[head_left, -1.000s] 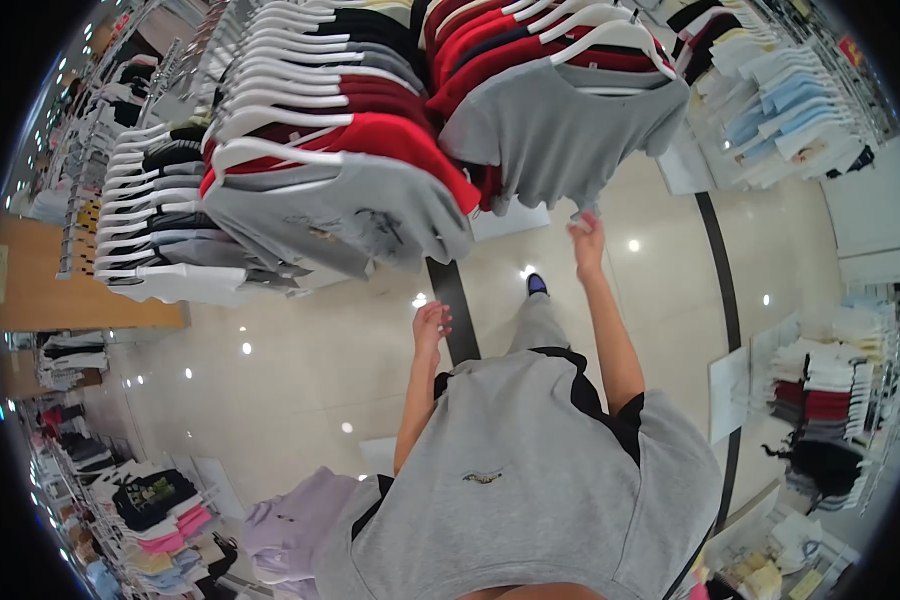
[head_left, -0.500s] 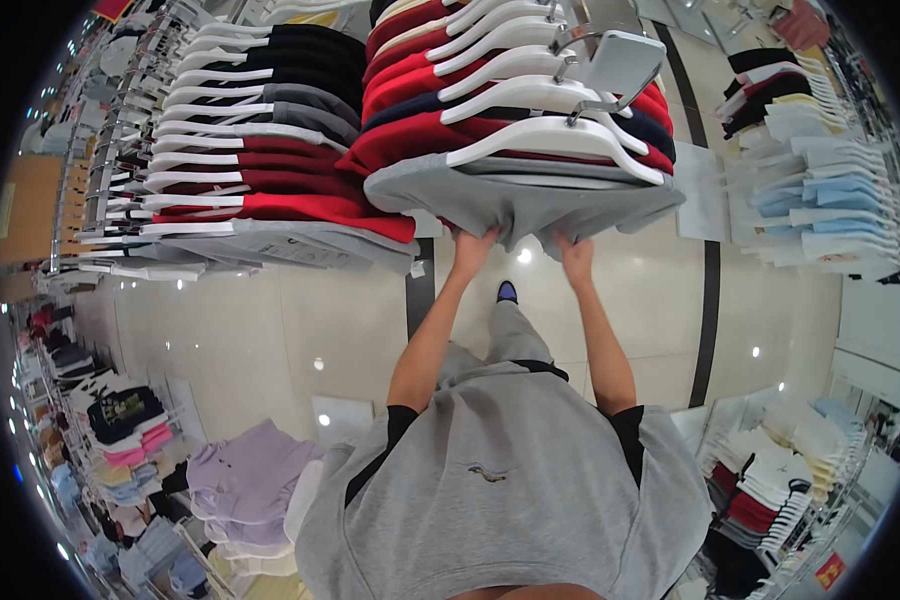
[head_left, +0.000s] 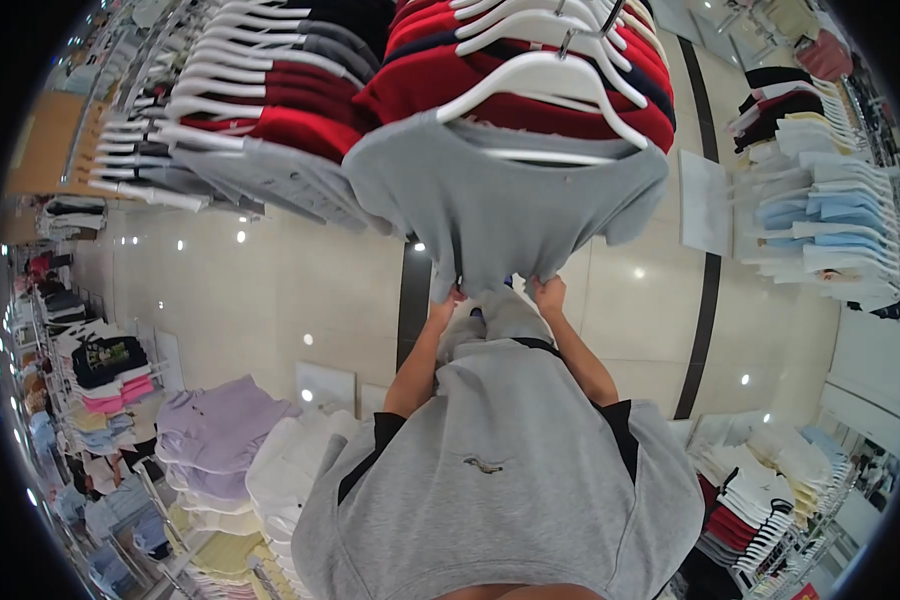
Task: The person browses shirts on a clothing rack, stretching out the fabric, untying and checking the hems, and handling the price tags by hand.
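A grey T-shirt hangs on a white hanger at the front of the rack ahead of me. My left hand pinches the shirt's lower edge on the left side. On the other side, my right hand grips the same edge. Between them the cloth is pulled toward my body, with folds running down to both hands. Right behind it hang red shirts on more white hangers. My fingertips are partly hidden by the cloth.
Left of the grey shirt hangs a row of black, grey and red shirts. Light blue shirts hang at the right. Behind me are a lilac top and a rack of white and red clothes. Pale tiled floor lies between racks.
Both hands have drawn the grey shirt's lower edge down toward my body, and its front now shows more fully. The rack has shifted upward in view.
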Demonstrator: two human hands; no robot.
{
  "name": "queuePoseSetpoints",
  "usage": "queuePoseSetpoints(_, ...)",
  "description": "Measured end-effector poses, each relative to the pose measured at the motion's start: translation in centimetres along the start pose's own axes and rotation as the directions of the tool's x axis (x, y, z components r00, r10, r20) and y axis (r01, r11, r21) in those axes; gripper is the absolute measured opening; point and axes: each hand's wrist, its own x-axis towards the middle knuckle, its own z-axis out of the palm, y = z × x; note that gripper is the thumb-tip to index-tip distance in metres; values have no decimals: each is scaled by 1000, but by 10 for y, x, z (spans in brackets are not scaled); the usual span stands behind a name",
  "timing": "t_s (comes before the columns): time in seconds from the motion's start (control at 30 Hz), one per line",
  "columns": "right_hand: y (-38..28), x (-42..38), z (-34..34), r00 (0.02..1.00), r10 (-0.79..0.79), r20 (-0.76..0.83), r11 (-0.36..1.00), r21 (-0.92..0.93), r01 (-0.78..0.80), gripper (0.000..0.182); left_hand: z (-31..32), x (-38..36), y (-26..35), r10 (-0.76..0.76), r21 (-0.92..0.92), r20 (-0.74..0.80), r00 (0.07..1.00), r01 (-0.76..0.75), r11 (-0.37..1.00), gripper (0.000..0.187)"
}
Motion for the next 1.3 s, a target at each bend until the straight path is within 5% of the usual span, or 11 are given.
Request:
queuePoseSetpoints(0.13,3,-23,-18,920,-390,31,838,-402,368,22,6,-30,35,95,-85,-119,988,-105,991,27)
queuePoseSetpoints(0.33,-41,-81,-66,809,-534,-245,787,-494,370,24,5,-95,79,430,-80,64,901,-424,902,21)
queuePoseSetpoints(0.4,-33,-82,-73,990,132,48,971,197,-139,33,-1,-127,108,465,-225,96,880,-436,871,18)
queuePoseSetpoints(0.43,-39,-84,-81,992,121,35,973,192,-126,33,-3,-144,123,493,-362,123,861,-423,830,16)
queuePoseSetpoints(0.53,-98,-106,-120,982,167,94,655,734,-181,33,-7,-182,144,489,-607,102,866,-336,720,16)
queuePoseSetpoints(0.6,-147,-117,-153,884,114,453,-97,891,-444,38,0,-213,173,500,-718,60,864,-311,623,19)
queuePoseSetpoints(0.7,-189,-132,-181,842,-221,492,-257,804,-537,43,5,-218,176,442,-582,-63,895,-393,712,27)
queuePoseSetpoints(0.87,-194,-134,-175,817,-365,447,-69,862,-503,43,4,-210,166,315,-593,78,946,-210,777,32)
queuePoseSetpoints(1.0,-221,-140,-169,875,-145,463,159,883,-441,36,18,-225,187,581,-537,-63,811,-519,665,40)
queuePoseSetpoints(1.07,-209,-133,-155,909,-229,347,533,826,-181,27,24,-237,195,619,-432,-11,786,-562,706,44)
queuePoseSetpoints(1.3,-208,-114,-156,901,-232,366,462,857,-229,17,22,-222,179,485,-483,58,873,-400,779,28)
